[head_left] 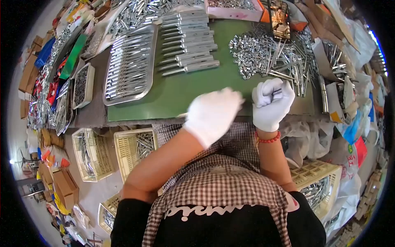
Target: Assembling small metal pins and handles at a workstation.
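My left hand (214, 115), in a white glove, hovers over the near edge of the green work surface (173, 96). Its fingers are smeared by motion, so what they hold, if anything, does not show. My right hand (273, 101), gloved in white too, is closed with its fingers curled in; a greyish spot shows in the curl, too unclear to name. Just beyond it lie a heap of small metal sleeves (251, 51) and a loose pile of thin metal rods (292, 66). Several pointed metal tools (189, 45) lie in a column at the back centre.
A metal tray (150, 74) of similar slim tools stands at the left. Beside it is a white bin (84, 84) of small dark parts. A phone (279, 20) leans at the back right, near a pink box (234, 10). Cream crates (96, 154) stand below the table.
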Motion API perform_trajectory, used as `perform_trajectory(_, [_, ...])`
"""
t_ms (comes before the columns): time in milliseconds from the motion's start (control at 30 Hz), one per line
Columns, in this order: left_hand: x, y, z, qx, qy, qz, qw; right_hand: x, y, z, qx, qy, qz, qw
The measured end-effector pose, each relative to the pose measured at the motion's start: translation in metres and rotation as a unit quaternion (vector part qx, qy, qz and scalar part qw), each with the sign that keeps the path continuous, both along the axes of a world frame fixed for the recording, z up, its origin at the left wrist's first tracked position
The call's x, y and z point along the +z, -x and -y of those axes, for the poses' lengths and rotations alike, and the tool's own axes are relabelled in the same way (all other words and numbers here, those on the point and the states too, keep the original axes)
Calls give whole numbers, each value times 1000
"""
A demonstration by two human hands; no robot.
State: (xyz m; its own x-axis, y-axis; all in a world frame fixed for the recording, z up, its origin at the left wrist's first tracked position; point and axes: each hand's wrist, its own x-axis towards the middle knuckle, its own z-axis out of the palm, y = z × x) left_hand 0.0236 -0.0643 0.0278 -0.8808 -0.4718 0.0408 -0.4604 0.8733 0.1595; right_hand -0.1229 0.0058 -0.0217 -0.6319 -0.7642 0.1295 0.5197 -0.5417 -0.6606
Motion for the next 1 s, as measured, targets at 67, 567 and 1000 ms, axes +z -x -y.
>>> perform_trajectory(67, [4,-49,-1,83,-63,-30,994,-5,7,-3,16,-2,8,1000])
perform_trajectory(567, [-14,-40,66,24,118,-205,971,16,-5,4,56,-221,-101,968])
perform_trajectory(1000, [-22,-27,72,-22,-49,-152,987,38,-6,-29,78,-362,-269,889])
